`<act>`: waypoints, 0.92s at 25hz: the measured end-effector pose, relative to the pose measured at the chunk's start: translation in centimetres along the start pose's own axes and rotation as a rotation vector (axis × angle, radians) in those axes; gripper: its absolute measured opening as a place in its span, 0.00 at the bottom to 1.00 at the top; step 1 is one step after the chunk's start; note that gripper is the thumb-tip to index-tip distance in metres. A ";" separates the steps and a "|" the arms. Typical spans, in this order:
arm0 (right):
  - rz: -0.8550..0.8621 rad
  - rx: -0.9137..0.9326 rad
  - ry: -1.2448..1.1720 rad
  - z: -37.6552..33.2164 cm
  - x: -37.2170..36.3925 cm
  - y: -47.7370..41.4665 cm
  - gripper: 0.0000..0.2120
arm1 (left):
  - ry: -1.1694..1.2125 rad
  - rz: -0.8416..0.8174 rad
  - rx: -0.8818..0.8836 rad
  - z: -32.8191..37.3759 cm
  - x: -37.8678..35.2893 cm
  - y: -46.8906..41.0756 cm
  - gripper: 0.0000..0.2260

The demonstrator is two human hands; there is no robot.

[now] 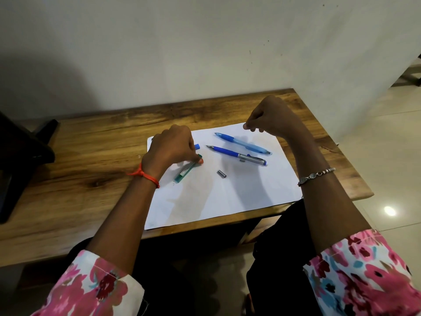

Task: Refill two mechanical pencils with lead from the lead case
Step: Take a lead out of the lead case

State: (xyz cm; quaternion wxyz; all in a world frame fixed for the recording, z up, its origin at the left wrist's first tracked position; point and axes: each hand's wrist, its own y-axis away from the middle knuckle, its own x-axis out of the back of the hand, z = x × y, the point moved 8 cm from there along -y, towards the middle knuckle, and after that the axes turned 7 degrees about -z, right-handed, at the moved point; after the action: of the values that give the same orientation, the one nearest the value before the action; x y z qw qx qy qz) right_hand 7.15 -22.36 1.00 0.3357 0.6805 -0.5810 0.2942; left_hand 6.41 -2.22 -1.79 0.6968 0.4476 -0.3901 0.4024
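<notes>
Two mechanical pencils lie side by side on a white sheet (227,197). The far one is a light blue pencil (242,142). The near one is a dark blue and silver pencil (237,154). A small silver cap (221,174) lies loose in front of them. A green lead case (185,171) lies at the sheet's left, and my left hand (169,148) pinches its upper end with the fingertips. A small blue piece (197,146) shows just past those fingers. My right hand (271,117) hovers above the sheet's far edge, fingertips pinched together; anything between them is too small to see.
The sheet lies on a wooden table (91,160) set against a pale wall. A dark object (20,156) stands at the table's left end. The table's right edge drops to a tiled floor (391,156).
</notes>
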 end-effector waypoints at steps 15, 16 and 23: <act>-0.103 0.052 -0.183 -1.6 -1.4 0.0 0.09 | 0.158 -0.049 -0.088 1.5 -0.1 0.5 0.10; -0.172 0.054 -0.257 -2.0 -2.2 0.1 0.11 | 0.231 -0.038 -0.109 1.9 0.1 0.5 0.09; -0.372 0.171 -0.573 -4.0 -3.8 0.5 0.04 | 0.707 -0.025 -0.165 2.5 0.6 0.9 0.07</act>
State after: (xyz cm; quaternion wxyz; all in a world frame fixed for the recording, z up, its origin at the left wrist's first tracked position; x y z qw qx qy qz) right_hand 6.05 -16.94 0.48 0.1488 0.8553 -0.4909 0.0727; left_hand 5.35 -4.17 -0.23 0.8272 0.2279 -0.1508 0.4909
